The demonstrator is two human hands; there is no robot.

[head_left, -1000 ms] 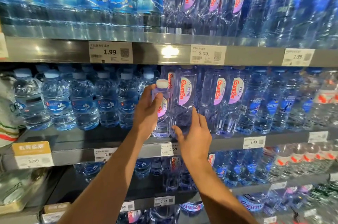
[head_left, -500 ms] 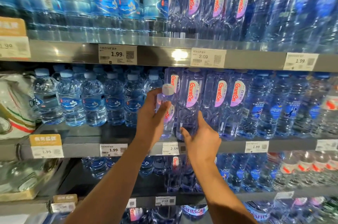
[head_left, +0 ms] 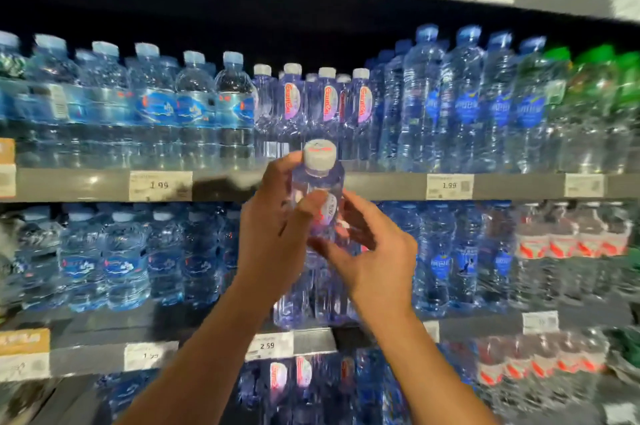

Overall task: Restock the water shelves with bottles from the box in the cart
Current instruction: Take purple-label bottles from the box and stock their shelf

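Note:
A clear purple-tinted water bottle [head_left: 320, 189] with a white cap and a pink-and-white label stands upright in front of the shelves, lifted off the ledge. My left hand [head_left: 273, 234] grips its left side, thumb across the label. My right hand [head_left: 374, 251] is at its lower right, fingers spread and curled toward it; whether they touch it is blurred. Behind the bottle, on the shelf above, a row of matching purple bottles [head_left: 327, 102] stands. More purple bottles [head_left: 311, 306] stand on the middle shelf, partly hidden by my hands.
Grey shelf ledges [head_left: 391, 187] carry price tags such as 1.99 [head_left: 160, 185] and 2.59 [head_left: 268, 345]. Blue-labelled bottles [head_left: 156, 109] fill the left, taller blue bottles [head_left: 467, 105] the right, green bottles [head_left: 602, 105] far right. The picture is motion-blurred.
The bottle has been lifted away from the middle shelf and now sits higher, level with the ledge above. The camera has tilted up, and my right hand has left the shelved bottles.

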